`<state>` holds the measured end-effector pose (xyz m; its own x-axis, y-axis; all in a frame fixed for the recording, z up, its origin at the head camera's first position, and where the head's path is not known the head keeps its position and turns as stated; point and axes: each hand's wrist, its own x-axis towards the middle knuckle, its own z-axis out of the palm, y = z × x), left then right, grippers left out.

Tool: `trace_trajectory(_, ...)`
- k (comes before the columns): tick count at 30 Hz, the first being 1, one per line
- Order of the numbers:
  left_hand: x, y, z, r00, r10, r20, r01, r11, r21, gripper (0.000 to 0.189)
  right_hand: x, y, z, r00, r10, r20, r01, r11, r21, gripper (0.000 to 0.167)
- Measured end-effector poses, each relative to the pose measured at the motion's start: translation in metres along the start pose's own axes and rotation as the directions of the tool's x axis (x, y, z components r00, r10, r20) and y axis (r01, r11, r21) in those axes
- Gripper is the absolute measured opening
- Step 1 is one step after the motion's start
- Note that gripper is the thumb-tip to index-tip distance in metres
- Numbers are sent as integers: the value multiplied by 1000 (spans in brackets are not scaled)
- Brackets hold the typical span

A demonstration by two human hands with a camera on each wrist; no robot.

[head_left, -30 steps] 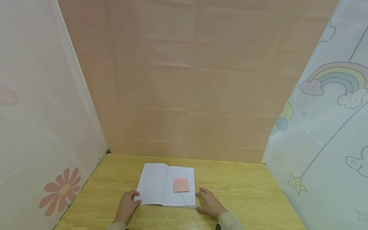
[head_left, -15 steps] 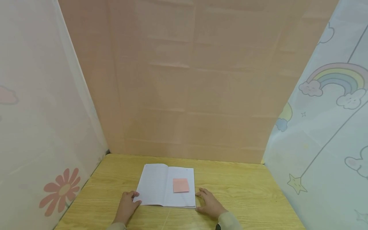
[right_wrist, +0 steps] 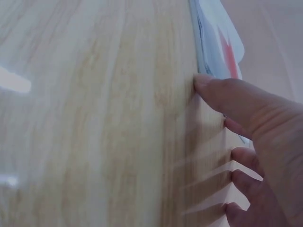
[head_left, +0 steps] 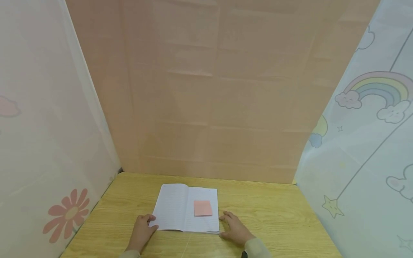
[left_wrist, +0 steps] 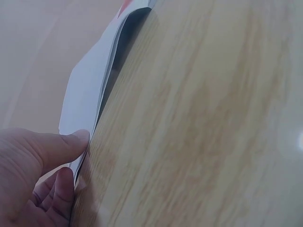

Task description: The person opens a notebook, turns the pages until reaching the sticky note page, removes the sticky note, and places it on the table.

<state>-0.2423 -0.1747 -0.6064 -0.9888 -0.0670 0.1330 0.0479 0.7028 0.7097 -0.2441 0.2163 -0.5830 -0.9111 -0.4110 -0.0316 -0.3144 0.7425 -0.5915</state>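
An open notebook (head_left: 170, 208) with lined white pages lies flat on the wooden table. On its right page sits a square pink sticky note pad (head_left: 203, 208). My left hand (head_left: 142, 231) is at the lower left corner, its thumb on the page and its fingers curled at the edge, pinching the notebook. The left wrist view shows the thumb over the page (left_wrist: 87, 94) edge. My right hand (head_left: 237, 230) rests on the table at the lower right corner, fingers spread and loosely bent. Its thumb tip meets the notebook's corner in the right wrist view.
The wooden tabletop (head_left: 271, 211) reaches back to a plain tan backdrop (head_left: 209, 107). Pale side sheets flank it: a flower-printed one (head_left: 58, 150) at left and a rainbow-printed one (head_left: 364, 150) at right.
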Motion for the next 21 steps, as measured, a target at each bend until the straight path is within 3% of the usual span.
trace_trajectory(7, 1, -2, 1, 1000, -6, 7, 6, 1000, 2, 30, 11, 3, -8, 1000, 16, 18, -17, 998, 64, 58)
trace_trajectory(15, 4, -5, 4, 1000, -15, 6, 15, 1000, 4, 30, 32, -19, -19, 998, 17, -68, -3, 977, 211, 49)
trace_trajectory(18, 3, -5, 4, 1000, -12, -3, 12, 1000, 10, 31, 42, -25, -15, 995, 12, -95, 17, 955, 295, 46)
trace_trajectory(21, 2, -4, 4, 1000, -16, -2, 16, 1000, 1, 30, 49, -23, -8, 993, 39, -112, 11, 911, 413, 44)
